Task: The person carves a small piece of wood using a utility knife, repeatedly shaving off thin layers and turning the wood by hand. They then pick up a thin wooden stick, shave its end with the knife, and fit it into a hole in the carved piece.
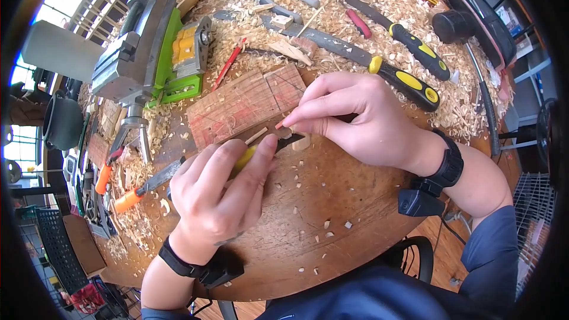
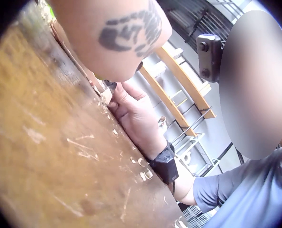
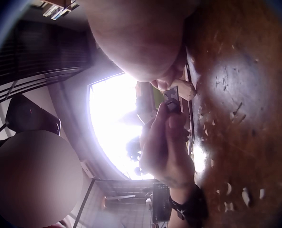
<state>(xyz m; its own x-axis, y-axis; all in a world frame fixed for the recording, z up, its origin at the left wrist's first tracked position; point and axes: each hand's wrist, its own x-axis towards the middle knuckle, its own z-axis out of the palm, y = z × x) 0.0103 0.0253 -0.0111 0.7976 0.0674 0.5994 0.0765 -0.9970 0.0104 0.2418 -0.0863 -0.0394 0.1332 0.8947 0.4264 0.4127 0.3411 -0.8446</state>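
My left hand (image 1: 222, 192) grips a yellow-and-black utility knife (image 1: 245, 158), its dark blade end pointing toward my right hand. Thumb and fingers of my right hand (image 1: 370, 121) pinch a small thin wooden piece (image 1: 279, 125) with a reddish end, close above the blade. Between the hands a pale wood sliver (image 1: 256, 136) shows beside the knife. Just beyond them lies a reddish wooden board (image 1: 237, 106) with lines drawn on it. In the right wrist view, the knife's dark front end (image 3: 172, 105) sticks out from the left hand's fingers.
Wood shavings (image 1: 219, 12) cover the back of the round table (image 1: 332, 213). A metal vise (image 1: 142, 53) stands at the left. Yellow-and-black handled saws (image 1: 409, 86), a red pencil (image 1: 228, 65), a black mallet (image 1: 453, 26) and an orange-handled chisel (image 1: 130, 200) lie around.
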